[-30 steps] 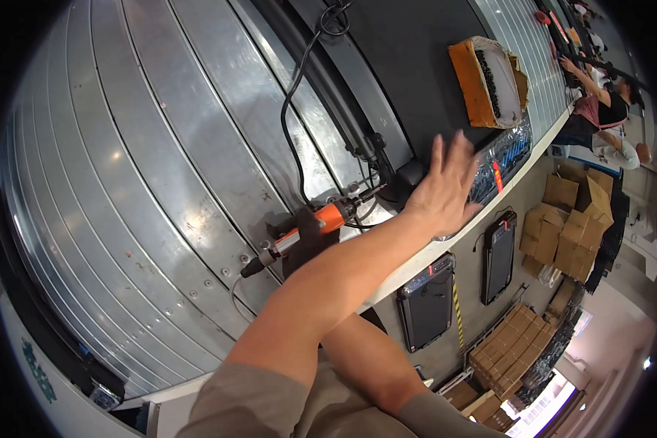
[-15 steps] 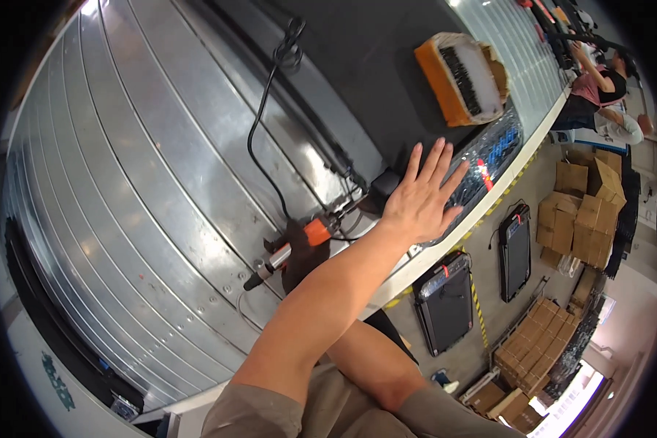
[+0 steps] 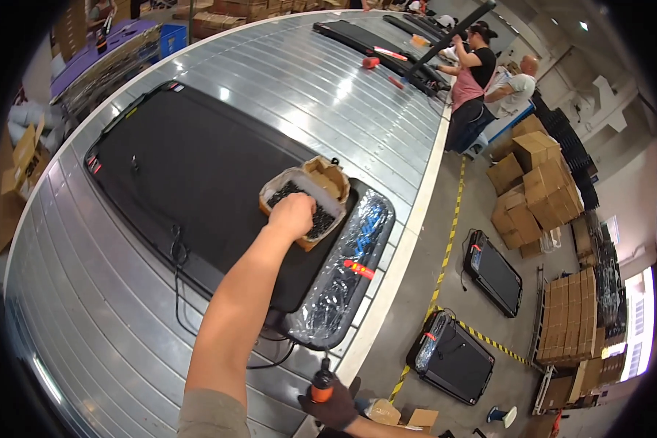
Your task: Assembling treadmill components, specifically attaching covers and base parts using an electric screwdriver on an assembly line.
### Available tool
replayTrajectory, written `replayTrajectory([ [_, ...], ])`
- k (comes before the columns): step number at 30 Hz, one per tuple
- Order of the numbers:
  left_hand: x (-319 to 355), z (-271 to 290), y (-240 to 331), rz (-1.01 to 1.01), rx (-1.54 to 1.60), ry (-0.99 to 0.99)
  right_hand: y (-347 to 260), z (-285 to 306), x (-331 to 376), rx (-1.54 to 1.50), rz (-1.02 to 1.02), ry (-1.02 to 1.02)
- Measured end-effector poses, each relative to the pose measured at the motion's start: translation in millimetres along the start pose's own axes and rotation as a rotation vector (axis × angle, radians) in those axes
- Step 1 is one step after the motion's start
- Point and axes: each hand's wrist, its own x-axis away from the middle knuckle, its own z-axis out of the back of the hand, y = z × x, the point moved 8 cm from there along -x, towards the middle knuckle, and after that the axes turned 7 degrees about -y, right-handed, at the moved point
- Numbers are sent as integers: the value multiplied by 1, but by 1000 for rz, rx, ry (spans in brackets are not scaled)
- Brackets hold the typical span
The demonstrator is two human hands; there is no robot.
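No longer crossed, left hand (image 3: pixel 294 214) dips into the box (image 3: pixel 330 179), grip unclear; right hand (image 3: pixel 335 405) clamps the orange driver (image 3: pixel 321 388)

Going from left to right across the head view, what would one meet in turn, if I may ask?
Purple surface → coiled black cable → left hand → red strip → lower dark flat unit on the floor → neatly stacked brown cartons.

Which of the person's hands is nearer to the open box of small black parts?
The left. The left hand is at the box, fingers down among the parts; the gloved right hand is well away, nearer the person, holding an orange-and-black power tool.
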Motion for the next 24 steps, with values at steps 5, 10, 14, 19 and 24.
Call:
replayTrajectory([
  [5,-23,-35,-30,6,-91,-241,18,64,16,202,121,235],
  [10,-14,-63,-72,-51,-49,-156,83,86,21,239,-53,441],
  [14,-14,-78,-109,-2,-46,-130,108,84,-5,243,-119,392],
  [19,-13,-91,-146,-7,-63,-78,129,75,-38,205,-204,322],
  [24,3,-78,-181,117,-110,13,123,69,-64,251,-149,282],
])
